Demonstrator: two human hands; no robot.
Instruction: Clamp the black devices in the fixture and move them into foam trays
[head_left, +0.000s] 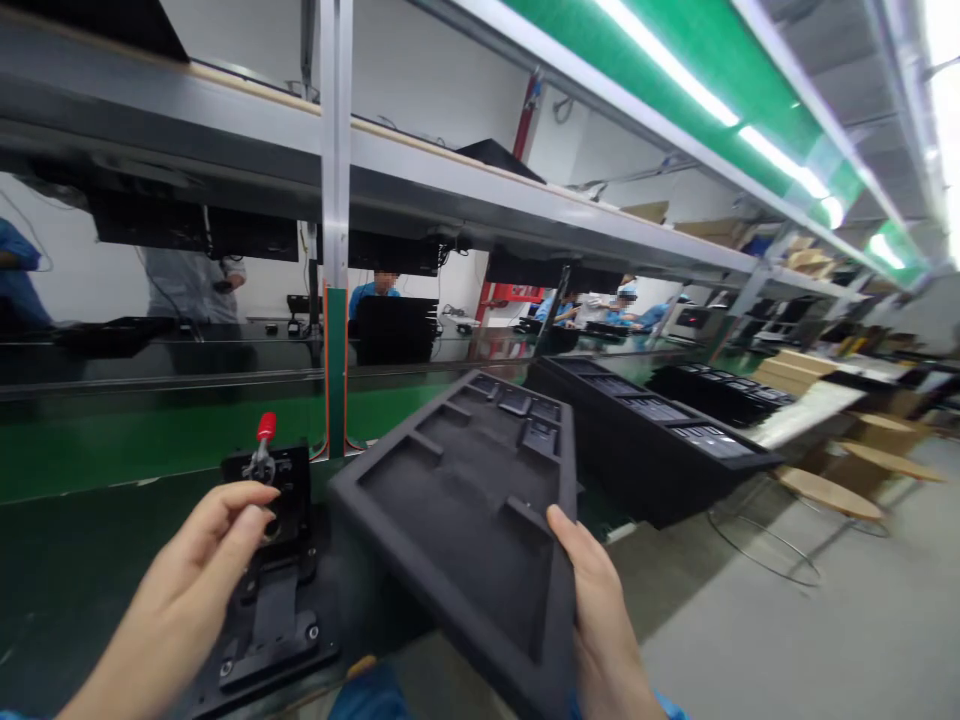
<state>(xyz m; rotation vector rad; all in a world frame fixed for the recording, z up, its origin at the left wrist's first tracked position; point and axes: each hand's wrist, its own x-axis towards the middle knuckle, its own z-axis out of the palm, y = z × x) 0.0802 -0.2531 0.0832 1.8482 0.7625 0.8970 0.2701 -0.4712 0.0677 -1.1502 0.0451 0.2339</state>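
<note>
My right hand grips the right edge of a black foam tray, thumb on top, and holds it tilted above the bench edge. Small dark parts sit in pockets at the tray's far end; its large middle recess holds nothing. My left hand is raised in front of a black clamp fixture with a red-tipped lever. Its thumb and index finger are drawn together, and whatever may be between them is too small to make out.
A stack of black trays with parts stands right of the held tray. Round stools are at the right. A metal post rises behind the fixture. People in blue work across the line.
</note>
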